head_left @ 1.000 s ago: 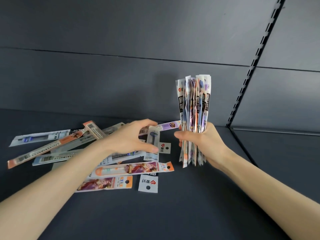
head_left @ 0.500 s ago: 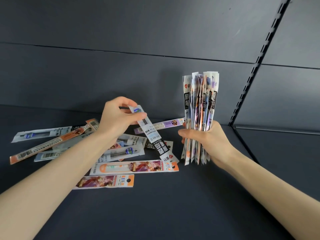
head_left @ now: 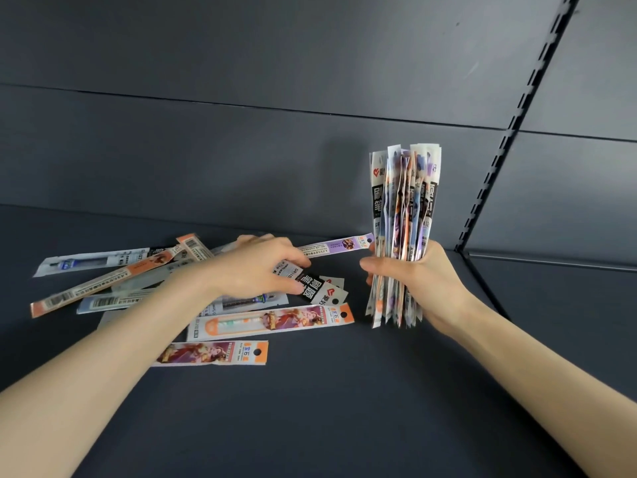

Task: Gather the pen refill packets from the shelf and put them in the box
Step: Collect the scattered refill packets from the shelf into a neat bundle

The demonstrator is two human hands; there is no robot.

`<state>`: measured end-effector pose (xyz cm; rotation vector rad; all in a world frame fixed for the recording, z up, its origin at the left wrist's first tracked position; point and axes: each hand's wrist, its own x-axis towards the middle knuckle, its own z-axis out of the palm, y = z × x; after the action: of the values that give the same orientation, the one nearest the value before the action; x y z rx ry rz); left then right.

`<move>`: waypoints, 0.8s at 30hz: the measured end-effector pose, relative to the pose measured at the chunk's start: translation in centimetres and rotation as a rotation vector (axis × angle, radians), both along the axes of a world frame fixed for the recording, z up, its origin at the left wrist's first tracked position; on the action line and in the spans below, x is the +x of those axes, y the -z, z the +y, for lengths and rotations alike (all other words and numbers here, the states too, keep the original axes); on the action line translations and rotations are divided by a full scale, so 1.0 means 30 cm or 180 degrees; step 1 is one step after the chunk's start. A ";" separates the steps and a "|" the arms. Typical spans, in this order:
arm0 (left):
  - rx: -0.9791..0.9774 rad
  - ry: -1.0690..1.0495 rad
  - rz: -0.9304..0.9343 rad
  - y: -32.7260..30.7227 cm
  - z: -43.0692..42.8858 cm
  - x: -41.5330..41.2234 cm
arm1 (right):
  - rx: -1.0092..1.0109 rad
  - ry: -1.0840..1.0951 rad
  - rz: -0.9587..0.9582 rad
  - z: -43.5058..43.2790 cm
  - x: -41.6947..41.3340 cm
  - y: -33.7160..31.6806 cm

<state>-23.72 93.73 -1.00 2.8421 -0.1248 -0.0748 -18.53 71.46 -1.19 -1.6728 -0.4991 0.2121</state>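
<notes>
Several pen refill packets lie scattered on the dark shelf (head_left: 344, 408), among them an orange-edged packet (head_left: 275, 320), a second orange packet (head_left: 213, 353) and a purple packet (head_left: 337, 244). My left hand (head_left: 255, 267) is low over the pile, with thumb and forefinger pinching the white end of a black-and-white packet (head_left: 317, 288). To the right, my right hand (head_left: 424, 281) grips an upright bundle of packets (head_left: 403, 201), whose lower ends rest near the shelf. No box is in view.
A dark back panel (head_left: 241, 150) rises behind the pile. A slotted metal upright (head_left: 510, 132) runs diagonally at the right, where the shelf meets a neighbouring shelf section (head_left: 568, 305). More long packets (head_left: 103, 281) fan out to the left.
My left hand, which had lifted the black-and-white packet above the pile, has come back down onto the pile with it. The right hand keeps the bundle upright.
</notes>
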 end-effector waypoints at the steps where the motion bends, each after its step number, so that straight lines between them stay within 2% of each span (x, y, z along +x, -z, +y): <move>1: 0.0004 -0.0007 0.0029 -0.005 0.001 0.003 | 0.0000 -0.0010 -0.0001 -0.001 -0.003 -0.001; 4: -0.0134 -0.0033 0.0061 -0.014 -0.003 0.017 | 0.0058 -0.0049 0.0016 0.000 -0.009 -0.004; 7: -0.0439 -0.0163 -0.0455 -0.025 -0.015 0.029 | 0.0109 -0.0077 -0.0006 -0.004 -0.007 -0.008; 11: -0.1473 -0.0276 -0.1694 -0.080 -0.038 0.023 | 0.0212 -0.0072 -0.0043 -0.010 -0.001 -0.005; 14: -0.2499 -0.0374 -0.2139 -0.134 -0.072 0.006 | 0.0270 -0.0086 -0.0058 -0.007 -0.003 -0.006; 16: -0.3107 -0.0377 -0.2089 -0.153 -0.103 -0.002 | 0.0365 -0.0091 -0.0033 -0.004 -0.006 -0.025; 20: -0.4044 -0.0401 -0.1576 -0.159 -0.192 0.007 | 0.0499 -0.0290 -0.0067 -0.014 -0.015 -0.071; 24: -0.4305 -0.0429 -0.1292 -0.152 -0.272 0.037 | 0.0510 -0.0338 -0.0186 -0.059 -0.028 -0.078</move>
<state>-22.62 85.56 3.56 1.4721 -0.0341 0.4431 -19.36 69.69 1.16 -1.5011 -0.6334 0.1958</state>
